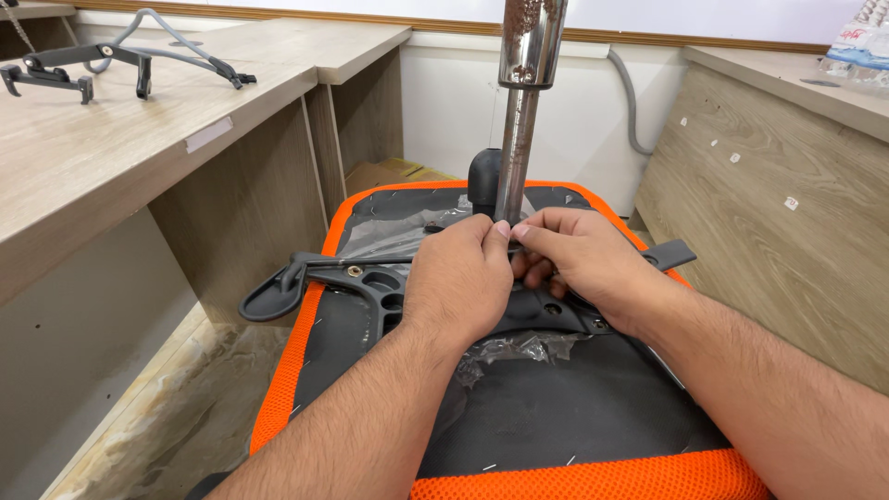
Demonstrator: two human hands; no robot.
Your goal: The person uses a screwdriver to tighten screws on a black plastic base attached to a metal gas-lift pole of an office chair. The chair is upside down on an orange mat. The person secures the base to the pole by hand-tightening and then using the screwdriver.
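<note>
Chrome cylinder (518, 139) (top cut off) hides both hands' fingertips.

Both forearms were bare, with no sleeves in view, and covered in dark hair. The left hand (460, 278) and right hand (583, 264) wore no gloves, rings or watch. Fingernails were short and unpainted.

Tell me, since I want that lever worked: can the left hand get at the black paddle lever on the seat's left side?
Probably yes. The left hand grips at the base of the chrome column, and the paddle lever lies uncovered just to its left, nothing between them.
</note>
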